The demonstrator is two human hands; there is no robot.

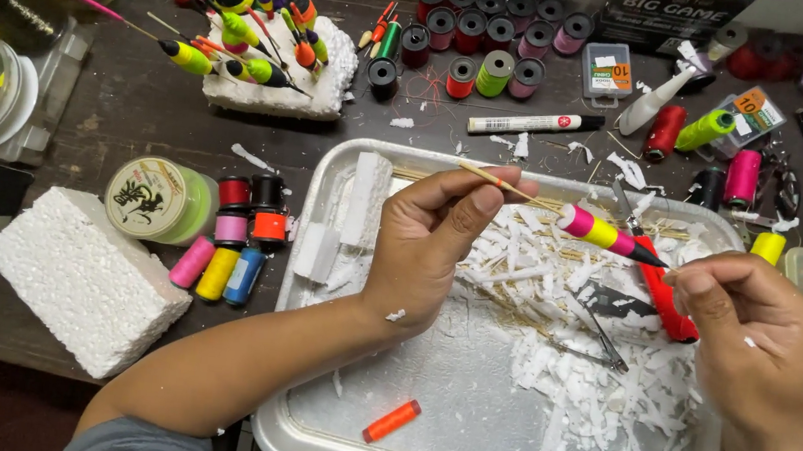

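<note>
I pinch the thin wooden stem of a fishing float [602, 230] between the thumb and fingers of my left hand [433, 247], tight on the stick near its upper end. The float's pink and yellow body hangs in the air above the metal tray [329, 182], slanting down to the right. My right hand [756, 335] closes its fingertips on the dark lower tip of the float, so both hands hold it, one at each end.

Under the float the tray is heaped with white foam shavings [590, 383] and thin wooden sticks. A red-handled knife [663, 299] lies just below the float, partly hidden by my right hand, and small metal snips [602, 342] rest among the shavings. An orange thread spool [391, 420] lies alone near the tray's front edge, and cut foam strips [365, 199] lean at its left side.

Left of the tray stand small thread spools [228, 245], a round reel of green line [157, 199] and a big white foam block [82, 277]. Farther back, finished floats [244, 41] are stuck into another foam piece, and a white marker [534, 123] lies beside rows of spools.
</note>
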